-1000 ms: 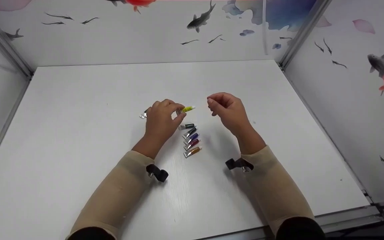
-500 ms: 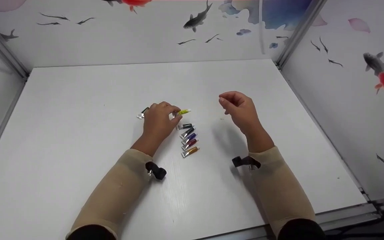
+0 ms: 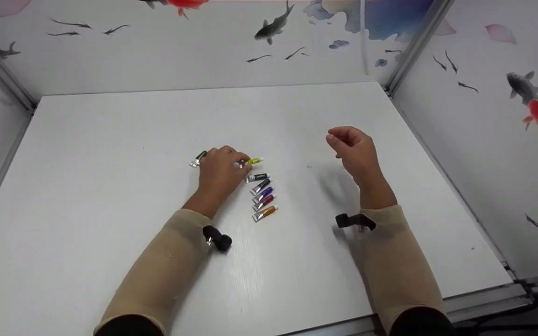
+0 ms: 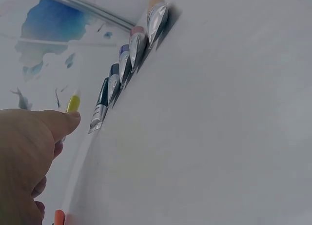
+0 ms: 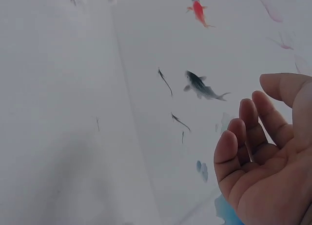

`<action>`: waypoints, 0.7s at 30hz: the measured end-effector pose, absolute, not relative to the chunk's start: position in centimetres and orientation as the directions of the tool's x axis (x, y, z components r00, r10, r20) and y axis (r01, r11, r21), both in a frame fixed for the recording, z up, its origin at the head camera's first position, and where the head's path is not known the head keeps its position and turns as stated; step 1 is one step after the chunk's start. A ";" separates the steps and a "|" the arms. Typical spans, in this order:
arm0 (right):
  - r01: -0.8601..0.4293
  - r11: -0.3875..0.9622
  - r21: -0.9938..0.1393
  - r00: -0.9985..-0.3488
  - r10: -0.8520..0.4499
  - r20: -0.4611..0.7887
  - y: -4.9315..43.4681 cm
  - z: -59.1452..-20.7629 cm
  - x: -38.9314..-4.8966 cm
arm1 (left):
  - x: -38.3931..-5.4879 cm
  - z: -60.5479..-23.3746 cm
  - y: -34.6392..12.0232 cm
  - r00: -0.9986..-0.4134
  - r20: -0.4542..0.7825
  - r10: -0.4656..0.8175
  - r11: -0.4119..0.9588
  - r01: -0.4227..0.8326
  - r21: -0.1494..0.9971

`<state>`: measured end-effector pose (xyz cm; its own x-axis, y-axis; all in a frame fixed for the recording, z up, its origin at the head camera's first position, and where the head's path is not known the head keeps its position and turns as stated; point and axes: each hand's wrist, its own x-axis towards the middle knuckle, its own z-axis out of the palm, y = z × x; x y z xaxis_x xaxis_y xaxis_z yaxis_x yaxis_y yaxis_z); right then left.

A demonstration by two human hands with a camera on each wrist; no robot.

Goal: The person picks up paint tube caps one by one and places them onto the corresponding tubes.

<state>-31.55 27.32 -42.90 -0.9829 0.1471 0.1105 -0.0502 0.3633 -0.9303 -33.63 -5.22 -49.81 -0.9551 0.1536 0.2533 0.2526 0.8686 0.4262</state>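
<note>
My left hand (image 3: 217, 170) pinches a small yellow paint tube (image 3: 253, 161) between thumb and fingers, its white cap pointing right. The tube is just beyond a column of several similar tubes, the nearest to it a dark one (image 3: 257, 178). In the left wrist view the yellow tube (image 4: 73, 103) shows past the thumb, its rear part hidden by the hand. My right hand (image 3: 354, 149) hovers over the table to the right, fingers loosely curled. Nothing is between its fingers (image 5: 248, 112) in the right wrist view.
The column also holds blue-purple (image 3: 263, 194), red (image 3: 264, 202) and ochre (image 3: 265, 213) tubes. A dark green tube (image 3: 198, 158) lies left of my left hand. An orange end (image 4: 59, 217) shows below that hand in the left wrist view. Walls (image 3: 203, 46) enclose the white table (image 3: 110, 186).
My right hand has moved away to the right, its fingers staying loosely curled. My left hand has brought the yellow tube lower and closer to the column of tubes.
</note>
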 end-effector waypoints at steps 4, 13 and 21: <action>-0.035 0.375 -0.926 -0.983 0.153 0.099 28.3 -43.3 -31.8 | -33.8 -50.0 -5.1 -0.956 0.243 0.163 0.879 0.253 0.404; 0.042 0.385 -0.922 -0.982 0.184 0.032 30.2 -44.2 -32.1 | -33.9 -50.1 -5.0 -0.960 0.222 0.172 0.884 0.250 0.396; 0.130 0.378 -0.916 -0.974 0.221 -0.047 32.0 -44.8 -32.3 | -34.1 -50.1 -5.2 -0.964 0.193 0.181 0.880 0.247 0.406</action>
<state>-32.26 32.04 -44.82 -0.9742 0.2206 -0.0474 0.1303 0.3782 -0.9165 -34.13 -5.23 -50.13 -0.9644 0.1813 0.1926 0.2465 0.8799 0.4063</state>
